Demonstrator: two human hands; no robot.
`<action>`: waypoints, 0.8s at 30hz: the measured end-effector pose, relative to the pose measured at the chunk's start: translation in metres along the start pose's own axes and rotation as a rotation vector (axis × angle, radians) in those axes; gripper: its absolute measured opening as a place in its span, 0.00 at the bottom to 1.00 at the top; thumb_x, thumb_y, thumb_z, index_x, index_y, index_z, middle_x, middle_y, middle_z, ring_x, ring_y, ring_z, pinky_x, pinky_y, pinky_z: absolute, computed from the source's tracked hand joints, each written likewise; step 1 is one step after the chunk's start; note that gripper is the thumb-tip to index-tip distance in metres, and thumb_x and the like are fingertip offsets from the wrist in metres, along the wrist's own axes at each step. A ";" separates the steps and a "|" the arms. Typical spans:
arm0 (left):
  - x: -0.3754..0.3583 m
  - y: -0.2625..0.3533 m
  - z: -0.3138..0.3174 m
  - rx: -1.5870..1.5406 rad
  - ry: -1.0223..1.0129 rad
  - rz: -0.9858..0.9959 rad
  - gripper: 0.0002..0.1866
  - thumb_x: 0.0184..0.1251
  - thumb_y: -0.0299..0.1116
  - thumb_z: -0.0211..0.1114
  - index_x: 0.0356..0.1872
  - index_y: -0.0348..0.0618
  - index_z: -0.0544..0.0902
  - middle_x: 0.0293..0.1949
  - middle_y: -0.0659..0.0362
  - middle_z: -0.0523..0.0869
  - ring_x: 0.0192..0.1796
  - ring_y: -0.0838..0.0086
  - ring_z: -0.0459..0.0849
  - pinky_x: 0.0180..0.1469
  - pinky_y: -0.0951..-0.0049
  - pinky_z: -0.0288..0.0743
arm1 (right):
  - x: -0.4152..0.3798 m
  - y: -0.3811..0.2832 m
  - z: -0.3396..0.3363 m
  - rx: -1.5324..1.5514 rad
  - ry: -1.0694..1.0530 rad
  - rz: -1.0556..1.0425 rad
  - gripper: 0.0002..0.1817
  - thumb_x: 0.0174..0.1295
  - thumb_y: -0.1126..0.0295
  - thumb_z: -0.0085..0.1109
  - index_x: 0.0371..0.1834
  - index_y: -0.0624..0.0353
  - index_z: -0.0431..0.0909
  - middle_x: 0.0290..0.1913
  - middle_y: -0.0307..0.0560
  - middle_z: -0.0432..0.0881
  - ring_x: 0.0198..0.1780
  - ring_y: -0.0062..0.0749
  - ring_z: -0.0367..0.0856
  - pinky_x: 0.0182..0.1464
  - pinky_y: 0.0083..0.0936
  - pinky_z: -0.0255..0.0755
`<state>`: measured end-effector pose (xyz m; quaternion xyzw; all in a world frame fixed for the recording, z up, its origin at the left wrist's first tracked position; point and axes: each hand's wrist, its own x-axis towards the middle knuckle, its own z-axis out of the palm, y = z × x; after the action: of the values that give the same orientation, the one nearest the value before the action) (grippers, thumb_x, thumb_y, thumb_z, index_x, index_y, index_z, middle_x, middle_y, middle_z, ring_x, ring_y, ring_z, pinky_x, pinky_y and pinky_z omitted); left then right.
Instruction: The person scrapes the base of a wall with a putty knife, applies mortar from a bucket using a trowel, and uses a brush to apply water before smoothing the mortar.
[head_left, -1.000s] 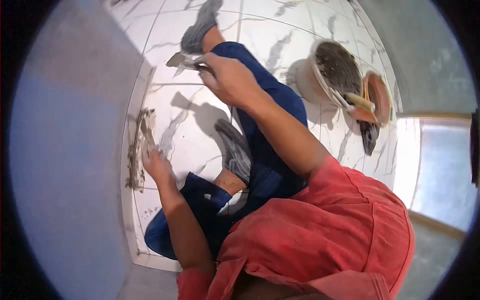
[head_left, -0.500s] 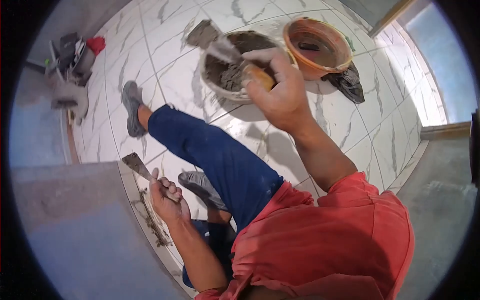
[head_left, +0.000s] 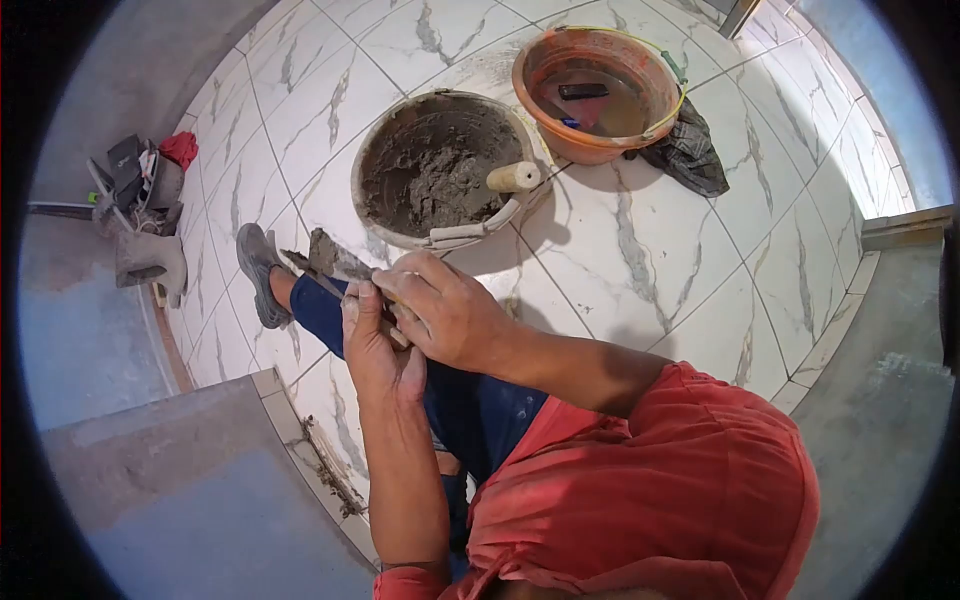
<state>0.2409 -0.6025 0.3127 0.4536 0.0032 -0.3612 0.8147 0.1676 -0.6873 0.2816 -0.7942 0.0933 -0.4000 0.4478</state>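
My right hand (head_left: 440, 305) is closed on a wide putty knife (head_left: 345, 262) with grey mortar on its blade. Right below it, my left hand (head_left: 380, 350) grips a narrower putty knife (head_left: 322, 282), also smeared with mortar. The two blades cross close together, pointing up and left over my outstretched leg, and both handles are mostly hidden by fingers. Beyond my hands stands a round bucket (head_left: 375, 222) with wet grey mortar (head_left: 450, 185) inside. A light cylindrical handle (head_left: 513, 178) sticks out over its right side.
An orange basin (head_left: 525, 95) of murky water, with a dark object floating in it, stands behind the bucket. Beside it lies a crumpled black plastic bag (head_left: 692, 155). Mortar scraps (head_left: 330, 465) lie along the low wall at left. Boots and bags (head_left: 145, 215) sit at far left.
My right hand has come back from over the bucket with its mortar-laden putty knife, down to my left hand. The left hand has risen slightly and turned, bringing the blades together.
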 end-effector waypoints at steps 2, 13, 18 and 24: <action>0.009 -0.002 -0.005 0.012 0.064 0.022 0.07 0.77 0.33 0.59 0.49 0.44 0.75 0.43 0.62 0.81 0.43 0.77 0.80 0.44 0.75 0.77 | 0.007 0.006 -0.016 0.031 -0.017 -0.050 0.23 0.56 0.72 0.63 0.57 0.65 0.76 0.49 0.57 0.77 0.50 0.52 0.80 0.53 0.40 0.76; -0.036 0.087 -0.125 -0.029 0.094 0.115 0.13 0.72 0.36 0.65 0.52 0.43 0.83 0.42 0.62 0.85 0.38 0.78 0.78 0.34 0.78 0.68 | 0.164 0.265 -0.279 -1.034 -0.580 0.556 0.13 0.61 0.65 0.56 0.37 0.62 0.86 0.35 0.56 0.87 0.35 0.38 0.85 0.39 0.39 0.76; -0.065 0.112 -0.164 -0.012 0.392 0.285 0.12 0.72 0.37 0.65 0.52 0.44 0.82 0.44 0.63 0.85 0.40 0.79 0.80 0.36 0.77 0.70 | 0.155 0.305 -0.287 -1.026 -0.645 0.797 0.13 0.54 0.64 0.63 0.39 0.57 0.89 0.39 0.55 0.88 0.40 0.46 0.85 0.45 0.40 0.76; -0.084 0.119 -0.177 -0.031 0.590 0.355 0.10 0.71 0.35 0.66 0.49 0.44 0.82 0.42 0.63 0.85 0.35 0.79 0.77 0.33 0.79 0.69 | 0.145 0.253 -0.226 -0.950 -0.962 0.596 0.16 0.57 0.63 0.60 0.47 0.54 0.88 0.47 0.54 0.88 0.50 0.43 0.86 0.53 0.39 0.77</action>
<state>0.3065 -0.3827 0.3245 0.5195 0.1652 -0.0667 0.8357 0.1545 -1.0512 0.2261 -0.9310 0.2614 0.2146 0.1369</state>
